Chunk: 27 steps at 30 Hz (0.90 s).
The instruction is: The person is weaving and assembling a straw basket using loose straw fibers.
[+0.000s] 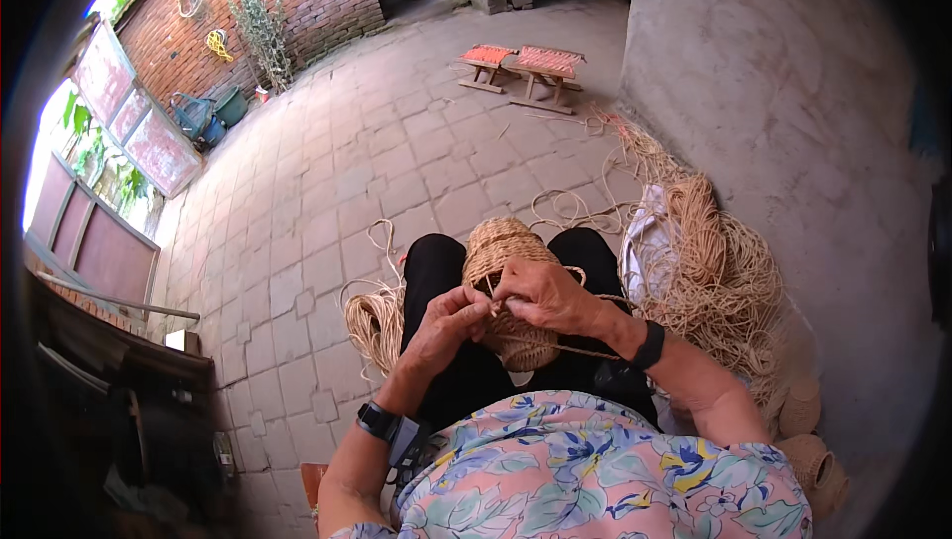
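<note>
A tan woven basket [506,235] lies between my knees in my lap, its dark opening partly hidden by my hands. My left hand [448,329] is closed, thumb and fingertips pinching a strand of straw-coloured cord [489,284] at the basket's edge. Right beside it, my right hand [551,297] is also closed, its fingers pressed together on the same small spot of cord. The fingertips nearly touch, and the exact crossing of the strands is too small to make out. A length of cord [585,351] passes below my right wrist.
To my right, a big heap of loose cord [729,311] lies against the wall beside a white sack [647,241]. A smaller coil [375,326] rests by my left knee. Several woven pieces [808,460] stand at lower right. Two low stools [545,63] are farther off on the paving.
</note>
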Tool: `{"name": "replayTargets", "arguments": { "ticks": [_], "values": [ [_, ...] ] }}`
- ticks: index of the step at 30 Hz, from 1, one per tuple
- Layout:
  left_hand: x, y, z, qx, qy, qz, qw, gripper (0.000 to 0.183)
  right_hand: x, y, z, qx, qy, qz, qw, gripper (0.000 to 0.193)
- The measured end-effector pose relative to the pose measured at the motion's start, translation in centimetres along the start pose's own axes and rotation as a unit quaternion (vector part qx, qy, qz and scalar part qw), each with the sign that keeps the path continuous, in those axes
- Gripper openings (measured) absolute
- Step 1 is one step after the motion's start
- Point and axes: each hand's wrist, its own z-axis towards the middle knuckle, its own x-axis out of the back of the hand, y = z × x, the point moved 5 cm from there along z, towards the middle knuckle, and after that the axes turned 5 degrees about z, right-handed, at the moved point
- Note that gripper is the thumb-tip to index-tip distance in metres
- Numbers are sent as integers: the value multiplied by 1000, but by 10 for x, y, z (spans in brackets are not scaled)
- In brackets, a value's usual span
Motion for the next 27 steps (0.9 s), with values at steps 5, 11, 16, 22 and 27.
{"name": "replayTargets", "arguments": {
  "ticks": [5, 11, 16, 22, 27],
  "values": [
    [-2, 12, 5, -41, 24, 128, 991, 10, 5, 14, -4, -40, 48, 108, 992, 13],
    [-12, 25, 13, -71, 11, 312, 947, 17, 12, 14, -9, -54, 74, 110, 990, 11],
    [-7, 27, 7, -169, 61, 373, 910, 16, 13, 11, -9, -66, 84, 99, 989, 10],
    [1, 16, -1, -85, 120, 227, 963, 17, 21, 21, -8, -165, 62, 227, 958, 16],
    [8, 16, -5, -107, 153, 200, 962, 15, 24, 19, -9, -131, 43, 66, 988, 20]
  ]
}}
